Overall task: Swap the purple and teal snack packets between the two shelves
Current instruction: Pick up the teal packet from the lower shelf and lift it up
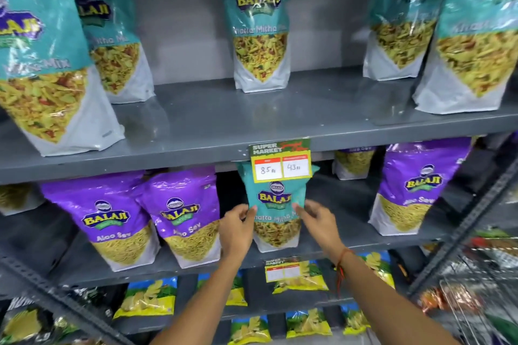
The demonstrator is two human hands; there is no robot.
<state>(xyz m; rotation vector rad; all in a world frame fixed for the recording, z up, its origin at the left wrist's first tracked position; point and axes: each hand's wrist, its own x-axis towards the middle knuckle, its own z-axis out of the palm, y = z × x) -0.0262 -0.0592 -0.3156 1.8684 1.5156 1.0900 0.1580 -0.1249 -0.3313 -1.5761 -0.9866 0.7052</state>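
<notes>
Both forearms reach up to the lower shelf point(364, 241), where the left hand point(236, 228) and the right hand point(318, 221) pinch the two side edges of one teal Khatta Mitha Mix packet point(276, 216). It stands upright between purple Aloo Sev packets point(185, 216), under the price tag point(281, 161). More teal packets point(260, 28) stand on the upper shelf point(196, 131).
</notes>
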